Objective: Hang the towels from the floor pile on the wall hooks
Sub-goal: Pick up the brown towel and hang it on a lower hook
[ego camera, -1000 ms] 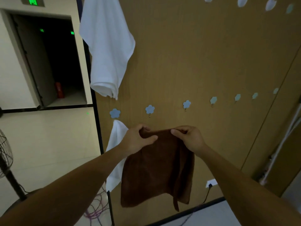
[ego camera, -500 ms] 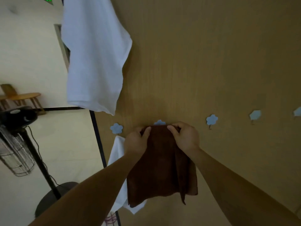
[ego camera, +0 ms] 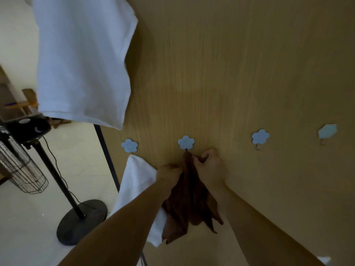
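Note:
A brown towel (ego camera: 189,200) hangs bunched from the small hook under the second blue flower hook (ego camera: 186,142) on the wooden wall. My left hand (ego camera: 169,174) grips the towel's left side just below the hook. My right hand (ego camera: 209,166) pinches its top fold right beside the hook. A small white towel (ego camera: 134,187) hangs from the first flower hook (ego camera: 129,145) to the left, partly behind my left forearm. A large white towel (ego camera: 82,60) hangs from higher up, its hook out of view.
Two more blue flower hooks (ego camera: 260,136) (ego camera: 327,130) are bare on the wall to the right. A standing fan (ego camera: 23,156) with a round black base (ego camera: 81,220) and a cable stands on the pale floor at left. The wall panel's dark edge (ego camera: 107,158) runs downward beside it.
The towel's top edge has gone from spread flat between both hands to bunched on the second hook. Both hands have dropped slightly below the hook, and the view has come closer to the wall.

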`<state>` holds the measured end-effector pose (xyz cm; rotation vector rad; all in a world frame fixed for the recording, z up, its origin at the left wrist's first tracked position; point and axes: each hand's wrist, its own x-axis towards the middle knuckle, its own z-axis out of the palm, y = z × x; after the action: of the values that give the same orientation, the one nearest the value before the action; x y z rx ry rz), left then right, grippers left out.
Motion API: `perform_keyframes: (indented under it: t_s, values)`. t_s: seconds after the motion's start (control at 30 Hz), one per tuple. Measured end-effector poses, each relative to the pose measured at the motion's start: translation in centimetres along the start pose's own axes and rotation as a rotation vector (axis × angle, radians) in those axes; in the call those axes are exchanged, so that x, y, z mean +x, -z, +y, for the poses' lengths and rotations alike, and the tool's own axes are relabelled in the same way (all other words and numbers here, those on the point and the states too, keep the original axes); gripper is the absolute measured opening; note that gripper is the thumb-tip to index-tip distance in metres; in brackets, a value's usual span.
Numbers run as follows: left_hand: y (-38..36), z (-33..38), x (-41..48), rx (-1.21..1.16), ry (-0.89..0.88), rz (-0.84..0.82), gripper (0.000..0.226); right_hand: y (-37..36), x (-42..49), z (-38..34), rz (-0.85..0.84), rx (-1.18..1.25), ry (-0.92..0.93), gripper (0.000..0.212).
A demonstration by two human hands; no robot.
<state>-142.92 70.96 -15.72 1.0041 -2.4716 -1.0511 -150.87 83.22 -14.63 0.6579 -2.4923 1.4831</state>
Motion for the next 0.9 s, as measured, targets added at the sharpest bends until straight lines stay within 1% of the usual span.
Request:
perform_keyframes:
  t_s: [0.03, 0.07, 0.13, 0.2, 0.23, 0.27, 0.33, 0.37, 0.4, 0.43, 0.47, 0.5, 0.57, 0.6, 0.67, 0.7, 0.77, 0.83, 0.9]
  values:
    - [-0.2, 0.2, 0.1, 0.072, -0.011, -0.036, 0.034, -0.1, -0.2, 0.1, -0.016, -0.006, -0.009, 0.028]
    - [-0.3, 0.2, 0.0, 0.126, -0.028, -0.018, 0.035, -0.2, -0.4, 0.3, -0.036, -0.024, -0.014, 0.027]
    - [-0.8, 0.2, -0.7, 0.215, -0.074, 0.070, 0.033, -0.2, -0.9, 0.6, -0.065, -0.101, 0.014, 0.024]
    - [-1.6, -0.7, -1.7, 0.319, -0.142, 0.177, 0.028, -0.1, -1.4, 1.0, -0.061, -0.252, 0.104, 0.018]
    - [-2.0, -1.4, -2.3, 0.356, -0.164, 0.182, 0.030, -0.2, -1.8, 1.4, -0.072, -0.337, 0.147, 0.015]
    - [-2.2, -2.2, -2.9, 0.394, -0.170, 0.131, 0.033, -0.2, -2.1, 1.9, -0.110, -0.394, 0.161, 0.015]
    - [-2.4, -4.1, -3.8, 0.438, -0.151, -0.031, 0.039, -0.1, -2.9, 3.3, -0.238, -0.403, 0.096, 0.019]
    - [-2.4, -4.9, -4.1, 0.425, -0.135, -0.082, 0.041, 0.0, -3.2, 4.0, -0.283, -0.393, 0.066, 0.021]
    - [-2.2, -5.2, -4.3, 0.382, -0.124, -0.086, 0.039, 0.3, -3.5, 4.6, -0.298, -0.386, 0.062, 0.023]
    - [-1.8, -5.1, -4.4, 0.321, -0.128, -0.042, 0.034, 0.6, -3.5, 5.1, -0.290, -0.381, 0.074, 0.024]
    - [-1.4, -4.7, -4.3, 0.257, -0.149, 0.043, 0.027, 1.0, -3.5, 5.3, -0.265, -0.365, 0.085, 0.026]
    - [-0.9, -4.0, -4.1, 0.191, -0.184, 0.158, 0.022, 1.3, -3.3, 5.3, -0.222, -0.340, 0.095, 0.027]
    - [-0.1, -2.4, -3.6, 0.073, -0.286, 0.361, 0.020, 1.9, -3.0, 4.8, -0.102, -0.273, 0.120, 0.026]
    - [0.2, -1.6, -3.3, 0.030, -0.343, 0.396, 0.023, 1.9, -2.9, 4.3, -0.037, -0.224, 0.148, 0.025]
    - [0.0, -0.3, -3.0, 0.006, -0.438, 0.340, 0.037, 1.6, -3.2, 2.9, 0.042, -0.089, 0.243, 0.026]
    - [-0.3, 0.0, -3.0, 0.025, -0.466, 0.297, 0.042, 1.3, -3.4, 2.1, 0.031, -0.035, 0.281, 0.031]
    - [-1.2, 0.0, -3.1, 0.044, -0.513, 0.238, 0.044, 0.6, -3.7, 1.3, -0.083, 0.002, 0.316, 0.044]
    - [-2.1, -0.7, -3.1, 0.022, -0.522, 0.220, 0.043, -0.2, -3.7, 1.4, -0.225, -0.015, 0.274, 0.057]
    - [-2.5, -1.4, -2.8, 0.031, -0.476, 0.212, 0.046, -0.9, -4.0, 2.2, -0.320, -0.031, 0.228, 0.065]
